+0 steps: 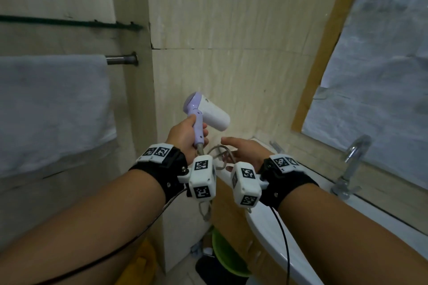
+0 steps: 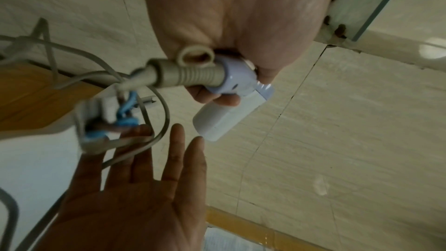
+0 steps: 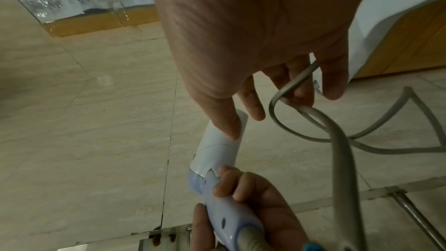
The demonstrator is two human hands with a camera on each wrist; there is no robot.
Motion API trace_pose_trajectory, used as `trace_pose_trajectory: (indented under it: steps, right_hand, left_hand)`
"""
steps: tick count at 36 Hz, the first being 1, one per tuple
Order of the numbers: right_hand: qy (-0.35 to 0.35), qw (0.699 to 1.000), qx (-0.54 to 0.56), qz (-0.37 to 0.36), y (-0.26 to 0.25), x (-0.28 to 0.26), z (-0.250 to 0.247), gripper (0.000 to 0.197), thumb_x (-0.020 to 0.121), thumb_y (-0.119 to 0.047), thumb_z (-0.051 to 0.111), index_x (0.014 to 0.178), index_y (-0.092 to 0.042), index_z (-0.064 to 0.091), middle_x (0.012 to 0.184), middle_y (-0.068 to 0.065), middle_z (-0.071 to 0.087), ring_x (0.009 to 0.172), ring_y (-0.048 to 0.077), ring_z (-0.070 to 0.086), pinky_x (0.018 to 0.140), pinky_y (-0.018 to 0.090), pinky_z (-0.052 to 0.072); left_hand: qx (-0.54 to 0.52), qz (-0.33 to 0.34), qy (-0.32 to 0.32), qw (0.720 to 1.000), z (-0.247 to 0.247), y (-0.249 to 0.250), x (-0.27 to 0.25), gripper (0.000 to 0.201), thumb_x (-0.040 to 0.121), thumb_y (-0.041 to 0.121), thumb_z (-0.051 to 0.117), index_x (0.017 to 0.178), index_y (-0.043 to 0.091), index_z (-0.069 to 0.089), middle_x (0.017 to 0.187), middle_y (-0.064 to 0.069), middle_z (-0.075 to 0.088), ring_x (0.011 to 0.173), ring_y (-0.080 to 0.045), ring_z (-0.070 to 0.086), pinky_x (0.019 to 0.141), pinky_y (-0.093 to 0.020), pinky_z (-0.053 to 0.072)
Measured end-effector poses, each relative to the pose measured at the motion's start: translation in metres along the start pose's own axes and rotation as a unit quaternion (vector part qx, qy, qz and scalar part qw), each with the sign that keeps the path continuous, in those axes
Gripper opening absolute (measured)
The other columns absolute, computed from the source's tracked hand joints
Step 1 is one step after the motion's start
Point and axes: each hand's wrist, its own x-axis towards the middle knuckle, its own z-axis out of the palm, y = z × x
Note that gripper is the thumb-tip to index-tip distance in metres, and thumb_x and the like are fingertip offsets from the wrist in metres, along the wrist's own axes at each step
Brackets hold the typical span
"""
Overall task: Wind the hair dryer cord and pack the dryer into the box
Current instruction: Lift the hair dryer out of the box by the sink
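My left hand (image 1: 185,134) grips the lilac handle of a small hair dryer (image 1: 208,111) and holds it up before the tiled wall, its white barrel pointing right. The grey cord (image 1: 220,149) leaves the handle's base and loops loosely toward my right hand (image 1: 240,148), just right of the dryer with its fingers straight and spread. In the right wrist view the cord (image 3: 299,81) passes between those fingers. The left wrist view shows a blurred plug with a blue tie (image 2: 125,119) hanging near the right hand (image 2: 144,178). No box is in view.
A grey towel (image 1: 53,109) hangs on a bar at the left. A white basin (image 1: 266,227) with a chrome tap (image 1: 352,162) stands at the right, below a covered mirror (image 1: 382,65). A green bin (image 1: 227,257) sits on the floor under my hands.
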Motion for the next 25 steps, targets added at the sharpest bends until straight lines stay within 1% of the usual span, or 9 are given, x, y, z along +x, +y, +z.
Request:
trace_pose_trajectory:
  steps: [5, 9, 12, 14, 15, 17, 19, 21, 25]
  right_hand:
    - [0.001, 0.998, -0.056, 0.009, -0.001, 0.007, -0.011, 0.032, 0.085, -0.032, 0.067, 0.099, -0.004, 0.061, 0.064, 0.010, 0.050, 0.048, 0.022, 0.048, 0.053, 0.031, 0.043]
    - [0.012, 0.994, -0.109, 0.020, -0.004, 0.009, -0.017, 0.030, 0.085, -0.035, 0.066, 0.089, -0.006, 0.061, 0.065, 0.008, 0.063, 0.049, 0.021, 0.057, 0.055, 0.029, 0.045]
    - [0.005, 0.994, -0.107, 0.014, -0.007, 0.013, -0.023, 0.046, 0.084, -0.037, 0.067, 0.117, -0.005, 0.057, 0.101, 0.012, 0.061, 0.083, 0.025, 0.061, 0.064, 0.031, 0.050]
    - [0.022, 0.994, -0.110, -0.012, -0.010, 0.014, -0.026, 0.050, 0.085, -0.038, 0.066, 0.124, -0.008, 0.056, 0.119, 0.010, 0.058, 0.106, 0.026, 0.057, 0.082, 0.037, 0.052]
    - [0.021, 0.994, -0.100, -0.028, -0.011, 0.015, -0.028, 0.046, 0.086, -0.037, 0.065, 0.121, -0.008, 0.059, 0.123, 0.010, 0.059, 0.109, 0.025, 0.057, 0.090, 0.040, 0.051]
    - [-0.006, 0.997, -0.063, -0.052, -0.014, 0.014, -0.030, 0.037, 0.089, -0.039, 0.060, 0.110, -0.008, 0.064, 0.119, 0.014, 0.064, 0.101, 0.024, 0.059, 0.092, 0.039, 0.049]
    - [-0.034, 0.996, -0.054, -0.057, -0.017, 0.010, -0.032, 0.042, 0.092, -0.044, 0.054, 0.110, -0.007, 0.063, 0.104, 0.014, 0.068, 0.088, 0.024, 0.063, 0.080, 0.031, 0.054]
    - [-0.063, 0.994, -0.060, -0.064, -0.018, 0.006, -0.032, 0.050, 0.092, -0.048, 0.051, 0.114, -0.005, 0.061, 0.091, 0.012, 0.067, 0.075, 0.021, 0.064, 0.061, 0.024, 0.050]
    - [-0.121, 0.985, -0.075, -0.095, -0.016, 0.002, -0.029, 0.049, 0.089, -0.052, 0.055, 0.116, -0.011, 0.061, 0.087, 0.012, 0.066, 0.065, 0.017, 0.066, 0.070, 0.030, 0.049]
  left_hand:
    - [-0.006, 0.008, 0.000, 1.000, 0.010, -0.008, 0.001, 0.038, 0.102, 0.032, 0.042, 0.094, -0.003, 0.055, 0.075, -0.008, 0.049, 0.060, -0.016, 0.042, 0.056, -0.026, 0.038]
    - [-0.016, 0.015, -0.016, 1.000, 0.023, -0.011, -0.002, 0.039, 0.104, 0.027, 0.039, 0.129, -0.002, 0.045, 0.091, -0.014, 0.062, 0.082, -0.022, 0.062, 0.064, -0.028, 0.046]
    - [-0.052, 0.006, -0.031, 0.998, 0.030, -0.012, -0.002, 0.041, 0.104, 0.022, 0.040, 0.136, -0.004, 0.038, 0.107, -0.017, 0.058, 0.113, -0.029, 0.061, 0.067, -0.031, 0.048]
    - [-0.050, 0.015, -0.034, 0.998, 0.032, -0.013, 0.001, 0.043, 0.103, 0.022, 0.041, 0.138, -0.002, 0.037, 0.123, -0.018, 0.056, 0.105, -0.027, 0.065, 0.062, -0.030, 0.051]
    - [-0.045, 0.021, -0.033, 0.998, 0.032, -0.015, 0.004, 0.043, 0.103, 0.022, 0.042, 0.139, -0.001, 0.037, 0.127, -0.018, 0.055, 0.096, -0.025, 0.069, 0.058, -0.029, 0.053]
    - [-0.041, 0.039, -0.013, 0.998, 0.033, -0.020, 0.009, 0.043, 0.101, 0.021, 0.045, 0.138, 0.000, 0.037, 0.131, -0.021, 0.055, 0.082, -0.023, 0.074, 0.053, -0.028, 0.055]
    - [-0.042, 0.056, 0.008, 0.998, 0.035, -0.025, 0.012, 0.042, 0.100, 0.018, 0.047, 0.137, 0.000, 0.034, 0.128, -0.026, 0.055, 0.082, -0.027, 0.074, 0.054, -0.030, 0.057]
    - [-0.050, 0.062, 0.024, 0.997, 0.036, -0.029, 0.013, 0.042, 0.099, 0.015, 0.050, 0.136, 0.000, 0.035, 0.122, -0.029, 0.057, 0.087, -0.033, 0.072, 0.059, -0.039, 0.059]
    - [-0.041, 0.064, 0.045, 0.996, 0.037, -0.031, 0.016, 0.042, 0.097, 0.015, 0.052, 0.134, 0.002, 0.035, 0.122, -0.033, 0.056, 0.099, -0.039, 0.068, 0.062, -0.043, 0.060]
